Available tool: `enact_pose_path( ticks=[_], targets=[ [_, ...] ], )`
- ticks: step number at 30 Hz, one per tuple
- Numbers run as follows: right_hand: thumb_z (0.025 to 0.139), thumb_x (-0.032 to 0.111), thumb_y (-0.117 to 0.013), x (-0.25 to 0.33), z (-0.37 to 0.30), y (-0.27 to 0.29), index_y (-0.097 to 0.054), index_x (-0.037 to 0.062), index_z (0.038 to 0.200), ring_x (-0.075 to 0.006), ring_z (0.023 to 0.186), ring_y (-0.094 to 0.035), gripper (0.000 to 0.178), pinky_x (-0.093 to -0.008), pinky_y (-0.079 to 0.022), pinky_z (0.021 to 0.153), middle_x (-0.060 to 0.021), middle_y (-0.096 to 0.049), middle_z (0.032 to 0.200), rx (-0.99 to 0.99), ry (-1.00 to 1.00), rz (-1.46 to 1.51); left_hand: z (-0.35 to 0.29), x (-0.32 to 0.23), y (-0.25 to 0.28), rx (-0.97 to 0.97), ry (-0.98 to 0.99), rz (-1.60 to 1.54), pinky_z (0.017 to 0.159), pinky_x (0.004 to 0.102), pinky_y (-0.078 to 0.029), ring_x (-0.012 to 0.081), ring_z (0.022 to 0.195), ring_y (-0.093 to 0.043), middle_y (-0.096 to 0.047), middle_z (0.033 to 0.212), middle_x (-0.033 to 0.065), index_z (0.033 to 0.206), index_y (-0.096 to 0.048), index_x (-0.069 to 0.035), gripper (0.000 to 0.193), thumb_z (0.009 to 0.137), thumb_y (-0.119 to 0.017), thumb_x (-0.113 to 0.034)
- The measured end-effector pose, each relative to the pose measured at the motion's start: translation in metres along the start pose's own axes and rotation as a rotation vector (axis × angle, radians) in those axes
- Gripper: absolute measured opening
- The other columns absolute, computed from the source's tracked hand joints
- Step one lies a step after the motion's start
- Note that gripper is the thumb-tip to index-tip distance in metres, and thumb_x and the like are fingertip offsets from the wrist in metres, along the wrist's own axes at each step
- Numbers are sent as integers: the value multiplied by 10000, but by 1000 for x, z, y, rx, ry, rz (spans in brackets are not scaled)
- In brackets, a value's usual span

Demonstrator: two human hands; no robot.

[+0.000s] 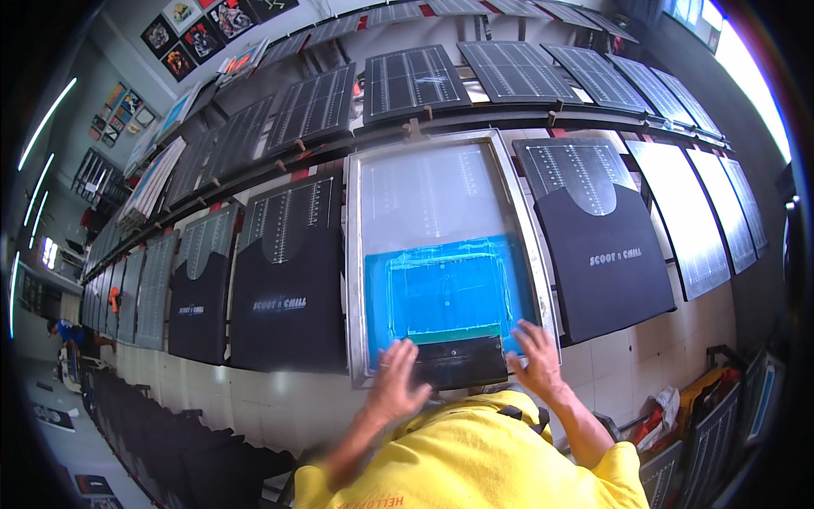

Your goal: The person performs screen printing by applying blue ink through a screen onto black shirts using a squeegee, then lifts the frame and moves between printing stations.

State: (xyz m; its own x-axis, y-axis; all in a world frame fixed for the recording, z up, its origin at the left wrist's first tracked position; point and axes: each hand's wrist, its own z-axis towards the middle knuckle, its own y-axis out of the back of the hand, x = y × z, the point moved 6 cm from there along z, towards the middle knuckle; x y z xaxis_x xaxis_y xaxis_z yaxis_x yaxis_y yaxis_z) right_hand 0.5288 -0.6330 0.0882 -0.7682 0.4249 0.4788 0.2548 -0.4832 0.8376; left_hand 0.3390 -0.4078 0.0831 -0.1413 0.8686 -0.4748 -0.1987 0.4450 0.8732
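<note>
In front of me a screen printing frame [354,293] with a metal rim lies over one of the print boards. Its mesh is pale at the far end, and a blue stencil area [441,293] covers the near half. A black squeegee [458,363] rests across the near end of the mesh, with a strip of green along its far edge. My left hand [394,382] is by the squeegee's left end, fingers and thumb apart. At the right end, over the frame's near right corner, my right hand [536,356] has its fingers spread. Neither hand grips anything.
Black shirts lie on boards to the left [284,293] and right [606,263], with pale lettering. More ruled boards [415,81] stand in rows beyond. Bare silvery boards [682,220] continue rightward. Dark garments [170,433] hang at lower left. Another person [72,332] is far left.
</note>
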Motion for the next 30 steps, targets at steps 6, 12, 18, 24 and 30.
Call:
enact_pose_path(
  ticks=[6, 12, 18, 24, 30],
  targets=[
    [947, 107, -539, -95, -4, -1, -523, 9, 1282, -380, 1175, -524, 349, -457, -423, 1003, -211, -554, 1285, -248, -476, 29, -13, 126, 17, -440, 592, 76, 969, 459, -438, 419, 1107, -555, -582, 1200, 247, 1199, -589, 51, 356, 944, -533, -192],
    [1000, 89, -462, -126, -7, -26, -530, 16, 1246, -354, 1048, -621, 265, -423, -485, 902, -215, -634, 1154, -281, -705, 436, -16, 169, 9, -425, 736, 46, 758, 473, -504, 418, 838, -647, -675, 869, 221, 880, -692, 14, 241, 918, -563, -186],
    [1007, 87, -453, -130, -3, -27, -546, 21, 1228, -262, 877, -651, 248, -354, -504, 798, -167, -676, 991, -303, -720, 504, -19, 191, 9, -348, 880, -134, 627, 451, -455, 363, 646, -614, -614, 695, 238, 798, -642, 43, 322, 939, -577, -239],
    [1008, 59, -445, -141, -12, -33, -565, -23, 1231, -125, 835, -588, 266, -273, -483, 742, -79, -652, 946, -385, -641, 633, -33, 183, 7, -617, 893, -535, 671, 344, -415, 144, 718, -501, -598, 747, 45, 870, -629, 77, 385, 984, -555, -283],
    [949, -46, -457, -87, 3, -29, -544, 26, 1277, -185, 931, -633, 348, -319, -504, 835, -158, -673, 1050, -310, -566, 771, -106, 185, 34, -874, 1011, -612, 793, 324, -453, 154, 848, -559, -645, 942, 67, 1019, -662, 82, 476, 992, -554, -381]
  ],
)
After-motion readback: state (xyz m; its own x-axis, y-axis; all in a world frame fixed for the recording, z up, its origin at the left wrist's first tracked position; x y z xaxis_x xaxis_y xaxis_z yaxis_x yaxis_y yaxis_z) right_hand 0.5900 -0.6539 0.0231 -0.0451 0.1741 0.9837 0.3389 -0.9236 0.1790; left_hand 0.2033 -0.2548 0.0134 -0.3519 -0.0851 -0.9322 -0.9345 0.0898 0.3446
